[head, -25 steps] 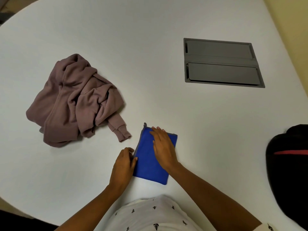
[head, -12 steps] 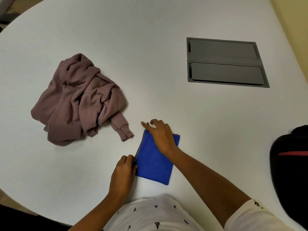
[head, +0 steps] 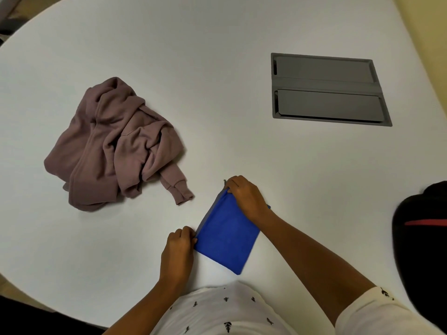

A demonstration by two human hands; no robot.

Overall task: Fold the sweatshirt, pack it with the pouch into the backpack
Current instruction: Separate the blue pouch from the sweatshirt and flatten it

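Your sweatshirt (head: 113, 146) lies toward the left edge of the tabletop (head: 193, 56), a crumpled mauve heap with the sleeves tangled and one cuff trailing toward the middle. It is soft and bunched, so if you pack it as it is, it will likely take up too much room. It needs spreading flat first.

Your left hand (head: 177, 252) is curled against the near left corner of the pouch (head: 226, 235) and looks to be pinching it. The pouch is flat, bright blue cloth with a grey zip along its left side. It sits askew close to the near edge of the tabletop, in front of you. Your right hand (head: 244, 195) is clenched over its far corner, where a small grey tab peeks out.

If you tug that end hard while the near corner is only lightly held, the pouch may twist, slide or slip off the near edge into your lap.

A grey hatch (head: 326, 90) is set into the tabletop toward the far right.

The backpack (head: 420, 250) sits at the right edge, black with a red stripe, half out of view and well apart from both items. You cannot tell whether it is open, so check before carrying anything over.
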